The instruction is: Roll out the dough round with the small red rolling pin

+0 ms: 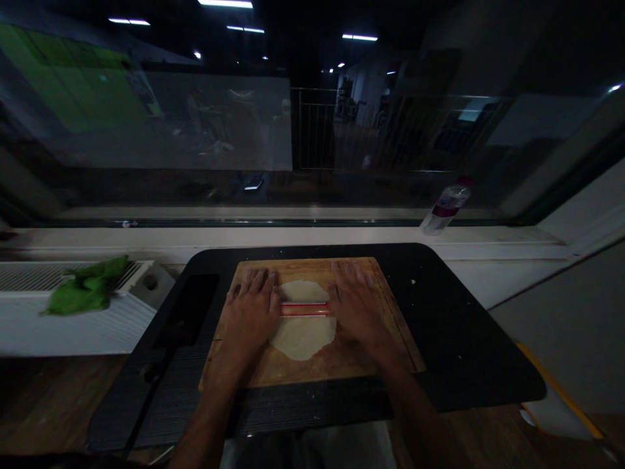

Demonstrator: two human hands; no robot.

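The room is dim, with a dark window running behind a white sill, and in front of you sits a black table (463,339) carrying a wooden board (303,368). On the middle of that board lies a flat round of dough (303,335). Across the dough rests a slim rolling pin (305,308) with red stripes. Your left hand (251,312) lies flat, fingers spread, palm pressing the pin's left end; your right hand (356,309) does the same on its right end. Beyond the board's far right corner a plastic bottle (445,208) lies tilted on the sill. Well left of the board, a green cloth (88,293) sits on a white radiator.
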